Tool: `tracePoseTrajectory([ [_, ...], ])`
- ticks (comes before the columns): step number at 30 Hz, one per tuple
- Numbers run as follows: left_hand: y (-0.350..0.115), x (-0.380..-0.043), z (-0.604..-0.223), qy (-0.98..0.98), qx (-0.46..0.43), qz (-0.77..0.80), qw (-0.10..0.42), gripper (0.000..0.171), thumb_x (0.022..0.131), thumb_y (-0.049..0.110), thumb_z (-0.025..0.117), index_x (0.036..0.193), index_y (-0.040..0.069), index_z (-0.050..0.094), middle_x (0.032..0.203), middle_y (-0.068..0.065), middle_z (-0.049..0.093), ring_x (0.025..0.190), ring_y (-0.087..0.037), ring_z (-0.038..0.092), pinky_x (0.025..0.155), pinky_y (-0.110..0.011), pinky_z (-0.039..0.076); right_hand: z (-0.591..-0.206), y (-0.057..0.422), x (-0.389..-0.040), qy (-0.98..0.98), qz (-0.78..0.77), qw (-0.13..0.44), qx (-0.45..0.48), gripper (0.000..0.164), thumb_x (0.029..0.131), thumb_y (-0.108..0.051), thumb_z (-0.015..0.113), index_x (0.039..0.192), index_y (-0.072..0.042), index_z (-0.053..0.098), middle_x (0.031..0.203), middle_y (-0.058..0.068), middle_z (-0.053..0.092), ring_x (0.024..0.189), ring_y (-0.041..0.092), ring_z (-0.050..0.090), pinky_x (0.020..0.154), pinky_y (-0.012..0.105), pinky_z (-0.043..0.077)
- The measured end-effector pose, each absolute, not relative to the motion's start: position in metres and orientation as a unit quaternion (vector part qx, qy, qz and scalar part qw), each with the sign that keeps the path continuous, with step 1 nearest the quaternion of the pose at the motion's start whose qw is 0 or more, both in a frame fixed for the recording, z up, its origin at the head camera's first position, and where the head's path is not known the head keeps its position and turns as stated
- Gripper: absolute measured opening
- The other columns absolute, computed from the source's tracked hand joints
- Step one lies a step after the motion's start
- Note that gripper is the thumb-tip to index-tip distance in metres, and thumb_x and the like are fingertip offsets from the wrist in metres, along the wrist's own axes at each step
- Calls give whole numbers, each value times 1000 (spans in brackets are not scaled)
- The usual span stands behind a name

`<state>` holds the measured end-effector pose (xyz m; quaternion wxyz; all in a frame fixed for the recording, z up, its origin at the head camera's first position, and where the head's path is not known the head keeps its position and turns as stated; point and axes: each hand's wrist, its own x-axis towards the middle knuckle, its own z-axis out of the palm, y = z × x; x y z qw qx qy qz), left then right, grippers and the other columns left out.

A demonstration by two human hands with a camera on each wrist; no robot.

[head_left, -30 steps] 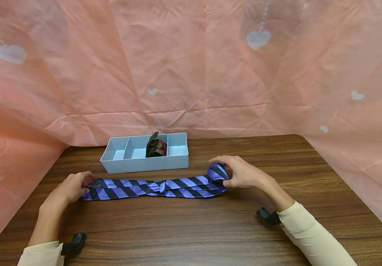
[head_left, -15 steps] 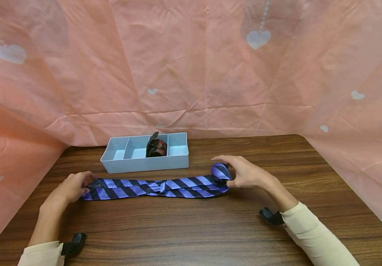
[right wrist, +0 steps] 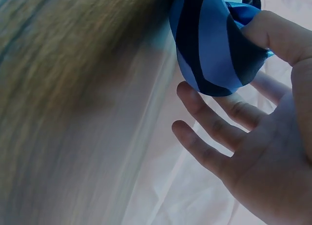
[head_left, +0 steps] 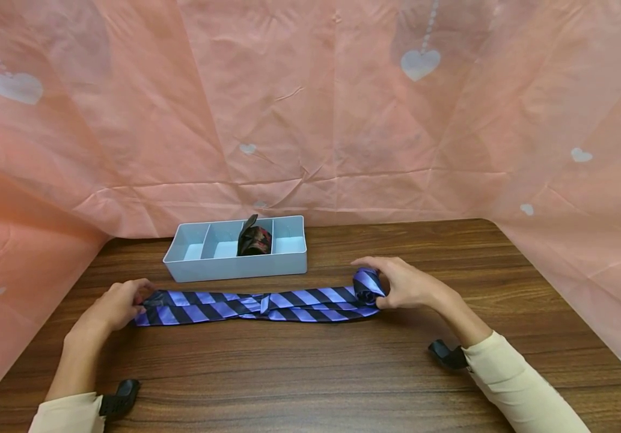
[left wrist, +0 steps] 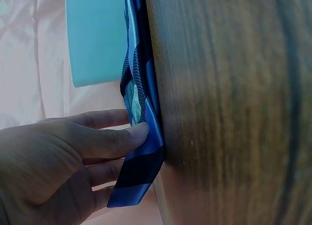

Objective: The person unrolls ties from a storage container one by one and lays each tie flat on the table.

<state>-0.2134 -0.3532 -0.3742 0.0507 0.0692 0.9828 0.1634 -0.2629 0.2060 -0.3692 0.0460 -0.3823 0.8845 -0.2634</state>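
A blue-and-black striped necktie (head_left: 294, 297) lies folded lengthwise across the table, its right part wound into a small roll (head_left: 367, 282). At the tie's left end is my left hand (head_left: 112, 305); the left wrist view has its thumb (left wrist: 139, 133) on top of the fabric and the fingers behind, pinching the tie. My right hand (head_left: 410, 285) holds the roll between thumb and fingers. In the right wrist view the thumb presses one side of the striped roll (right wrist: 212, 45), while the lower fingers (right wrist: 202, 147) spread out below it.
Behind the tie stands a light blue divided box (head_left: 234, 269). One of its compartments holds a dark, red-patterned rolled tie (head_left: 256, 240). A pink curtain (head_left: 310, 108) hangs around the back and sides of the wooden table (head_left: 288, 373).
My right hand has shifted slightly to the right together with the roll, and the roll has turned so its coiled end shows more. The left hand and the box have stayed put.
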Motion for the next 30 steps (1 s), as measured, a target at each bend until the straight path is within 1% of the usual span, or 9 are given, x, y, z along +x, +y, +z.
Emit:
tracePoseTrajectory([
  [3,-353,-213,-374,983,70,163,52,37,86,-13,70,121,-9,61,89,-20,64,78,-33,60,70,-55,53,-372,207,-263,890,-250,56,-377,77,71,4,75,145,0,53,125,15,66,93,22,58,82,41,51],
  [5,-353,-213,-374,983,70,164,54,37,86,-13,70,121,-9,61,89,-21,64,78,-33,61,70,-55,53,-375,207,-263,892,-242,61,-378,76,71,5,76,144,1,53,127,16,66,102,25,62,89,45,53],
  [6,-353,-213,-374,983,70,164,54,37,86,-13,70,121,-9,61,89,-21,64,78,-33,61,71,-55,53,-376,207,-263,892,-236,59,-381,76,71,5,76,144,1,53,133,18,64,110,27,61,94,48,52],
  [8,-353,-213,-374,982,69,165,54,37,86,-13,70,121,-9,61,90,-21,64,78,-33,61,71,-55,53,-378,206,-264,891,-233,60,-384,75,72,6,76,143,1,54,135,20,64,117,31,61,99,53,51],
  [13,-353,-213,-375,982,70,168,55,37,86,-13,70,122,-10,61,89,-20,64,77,-32,60,70,-54,54,-378,207,-264,891,-233,62,-385,74,73,5,76,142,2,54,135,20,64,116,31,62,98,54,51],
  [19,-353,-213,-374,982,67,167,56,37,85,-14,70,121,-10,61,89,-20,63,77,-32,60,71,-54,54,-375,210,-265,886,-245,57,-389,71,77,-2,82,142,2,54,137,19,63,124,35,60,103,56,48],
  [21,-353,-213,-374,982,66,167,55,37,85,-14,70,121,-10,61,89,-20,63,78,-32,60,72,-55,54,-374,212,-265,883,-254,53,-391,69,79,-4,82,142,3,55,137,19,63,123,36,61,103,55,49],
  [26,-353,-213,-374,982,65,168,55,38,86,-14,70,122,-9,61,90,-21,63,78,-32,60,72,-55,54,-371,216,-267,878,-275,47,-390,64,80,-4,83,139,3,57,125,22,68,105,29,64,84,42,53],
  [30,-353,-213,-374,982,66,168,52,37,85,-14,70,122,-9,62,90,-20,63,78,-32,59,71,-53,54,-372,216,-268,873,-274,50,-400,61,80,-3,82,136,4,58,124,22,69,104,26,66,85,41,54],
])
